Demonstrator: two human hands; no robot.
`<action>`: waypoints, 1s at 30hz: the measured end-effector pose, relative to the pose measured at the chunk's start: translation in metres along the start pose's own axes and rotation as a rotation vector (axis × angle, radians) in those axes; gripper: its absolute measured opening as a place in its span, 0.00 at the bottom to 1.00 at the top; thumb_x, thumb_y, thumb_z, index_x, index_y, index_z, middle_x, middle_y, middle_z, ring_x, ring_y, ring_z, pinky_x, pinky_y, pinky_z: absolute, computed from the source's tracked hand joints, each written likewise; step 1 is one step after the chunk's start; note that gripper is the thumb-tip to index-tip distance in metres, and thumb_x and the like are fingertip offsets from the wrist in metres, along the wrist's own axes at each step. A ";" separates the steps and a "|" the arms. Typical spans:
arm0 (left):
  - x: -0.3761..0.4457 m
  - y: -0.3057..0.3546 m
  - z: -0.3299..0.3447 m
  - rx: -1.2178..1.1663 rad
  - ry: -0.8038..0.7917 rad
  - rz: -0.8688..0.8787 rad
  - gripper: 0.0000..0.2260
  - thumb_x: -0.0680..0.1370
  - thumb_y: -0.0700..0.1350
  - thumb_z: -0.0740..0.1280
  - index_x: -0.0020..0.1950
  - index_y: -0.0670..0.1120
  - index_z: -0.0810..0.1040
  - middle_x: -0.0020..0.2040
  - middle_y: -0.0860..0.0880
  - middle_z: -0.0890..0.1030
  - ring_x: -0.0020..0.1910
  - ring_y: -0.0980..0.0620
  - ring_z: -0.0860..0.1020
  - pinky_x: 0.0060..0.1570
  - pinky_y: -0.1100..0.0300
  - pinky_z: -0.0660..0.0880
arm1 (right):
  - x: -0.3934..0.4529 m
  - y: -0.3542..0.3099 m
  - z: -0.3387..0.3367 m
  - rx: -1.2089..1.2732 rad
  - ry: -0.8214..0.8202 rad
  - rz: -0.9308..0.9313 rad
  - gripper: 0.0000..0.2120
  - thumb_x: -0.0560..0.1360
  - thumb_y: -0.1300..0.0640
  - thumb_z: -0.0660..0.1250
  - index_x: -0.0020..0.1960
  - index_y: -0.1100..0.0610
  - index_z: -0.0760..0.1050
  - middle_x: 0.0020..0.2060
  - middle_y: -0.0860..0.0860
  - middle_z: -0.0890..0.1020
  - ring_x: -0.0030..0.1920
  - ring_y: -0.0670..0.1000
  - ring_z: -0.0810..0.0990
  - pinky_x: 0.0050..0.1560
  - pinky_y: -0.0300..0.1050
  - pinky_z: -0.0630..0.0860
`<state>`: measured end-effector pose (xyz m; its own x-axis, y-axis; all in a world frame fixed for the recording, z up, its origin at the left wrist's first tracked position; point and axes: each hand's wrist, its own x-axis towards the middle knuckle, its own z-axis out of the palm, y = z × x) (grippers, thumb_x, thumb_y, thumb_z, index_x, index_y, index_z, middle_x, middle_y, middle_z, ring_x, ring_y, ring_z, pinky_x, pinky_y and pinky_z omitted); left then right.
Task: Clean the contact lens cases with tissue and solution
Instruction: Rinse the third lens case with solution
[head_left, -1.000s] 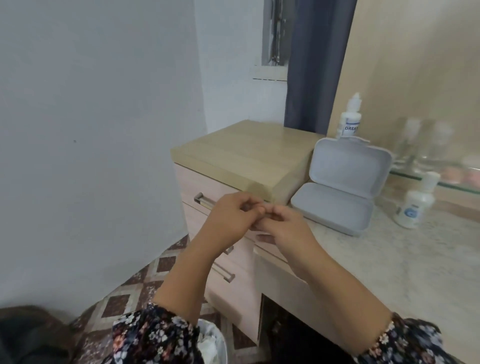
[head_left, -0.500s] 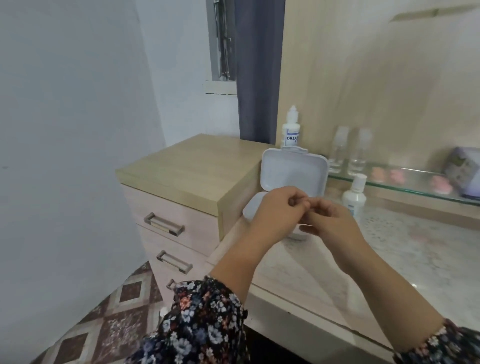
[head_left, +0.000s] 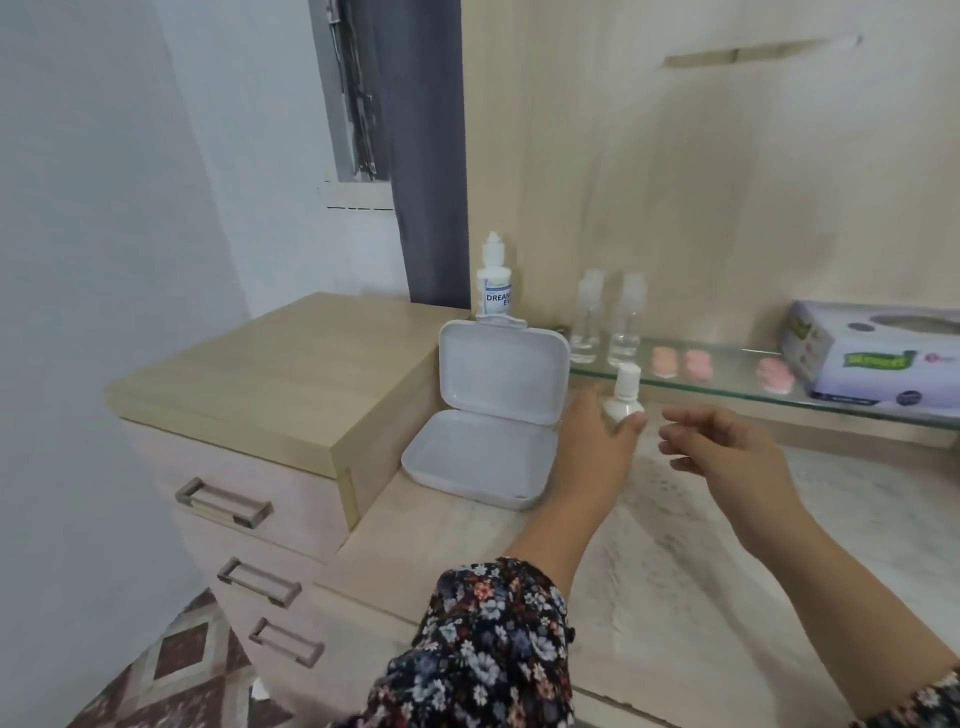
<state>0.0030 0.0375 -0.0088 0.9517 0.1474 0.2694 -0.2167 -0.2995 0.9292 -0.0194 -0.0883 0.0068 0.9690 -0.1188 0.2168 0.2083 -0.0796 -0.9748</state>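
Note:
A small white solution bottle (head_left: 625, 396) stands on the marble counter (head_left: 701, 561) below the glass shelf (head_left: 727, 387). My left hand (head_left: 597, 449) reaches forward and curls round the bottle's lower body, the thumb on its right side. My right hand (head_left: 727, 452) hovers just right of the bottle with loosely curled fingers and nothing visible in them. Three pink contact lens cases (head_left: 697, 364) lie on the glass shelf. A purple tissue box (head_left: 872, 358) sits at the shelf's right end.
An open white plastic box (head_left: 493, 421) lies left of my hands against the wooden drawer unit (head_left: 270, 379). A taller solution bottle (head_left: 493, 283) stands behind its lid. Two clear bottles (head_left: 605, 325) stand on the shelf's left end.
The view swung right toward the counter. My hands, held together at first, have parted; the left one moved forward onto the small bottle and the right one drew off to the right.

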 end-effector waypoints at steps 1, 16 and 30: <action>0.003 -0.003 0.006 -0.009 -0.004 -0.018 0.16 0.75 0.51 0.69 0.61 0.50 0.71 0.53 0.53 0.77 0.52 0.52 0.76 0.50 0.56 0.71 | 0.003 0.002 -0.004 -0.001 0.022 -0.008 0.08 0.76 0.66 0.66 0.48 0.54 0.80 0.39 0.52 0.83 0.39 0.48 0.82 0.42 0.39 0.77; 0.003 -0.019 0.040 0.094 0.060 0.205 0.20 0.68 0.42 0.75 0.59 0.50 0.77 0.53 0.55 0.75 0.53 0.54 0.73 0.52 0.60 0.72 | 0.011 0.011 -0.024 0.003 0.158 -0.107 0.07 0.71 0.54 0.74 0.48 0.53 0.81 0.39 0.50 0.82 0.37 0.43 0.77 0.41 0.36 0.73; 0.005 -0.021 0.040 0.112 -0.027 0.306 0.21 0.69 0.39 0.73 0.60 0.53 0.78 0.54 0.59 0.73 0.57 0.54 0.71 0.55 0.59 0.72 | 0.017 0.010 -0.035 0.082 0.082 -0.140 0.15 0.69 0.64 0.75 0.52 0.50 0.79 0.42 0.47 0.81 0.43 0.45 0.79 0.49 0.42 0.77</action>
<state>0.0206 0.0071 -0.0372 0.8520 0.0105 0.5235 -0.4692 -0.4282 0.7723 -0.0057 -0.1255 0.0028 0.9163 -0.1925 0.3512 0.3541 -0.0202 -0.9350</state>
